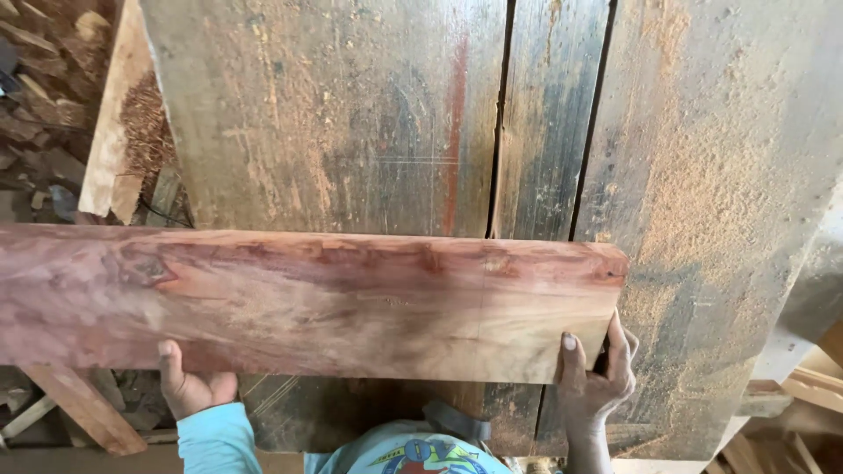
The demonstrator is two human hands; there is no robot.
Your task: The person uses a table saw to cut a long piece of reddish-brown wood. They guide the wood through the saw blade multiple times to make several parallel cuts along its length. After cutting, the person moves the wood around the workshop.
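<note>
Tabletop (351, 114): grey, weathered planks running away from the viewer, two dark gaps between them, sawdust lying thick on the right-hand plank (702, 175). A faint red streak is showing down the middle plank.

Reddish board (307, 298): lying flat across the tabletop, long axis running left to right, square to the planks beneath. Its left end is running out of frame past the tabletop's edge; its right end is stopping near the sawdust-covered plank. The near long edge is overhanging the tabletop toward the person's body. Grain is swirling pink and brown, paler toward the right end.

Pale offcut (105, 132): sitting at the upper left beside the tabletop, with a heap of sawdust against it. Scrap wood lying on the floor (44, 88) beyond.

Right hand (597, 373): gripping the board's near right corner, thumb on top, fingers curling round the end. Grip closed on the wood.

Left hand (189, 382): holding the near edge well to the left of the other, thumb resting against the board's edge, fingers hidden beneath. Grip appears closed on the board, pale blue sleeve (219, 439) below it.

Both hands are sitting on the same near edge, well apart; the board lies ahead of them, and the right one is nearer an end.
</note>
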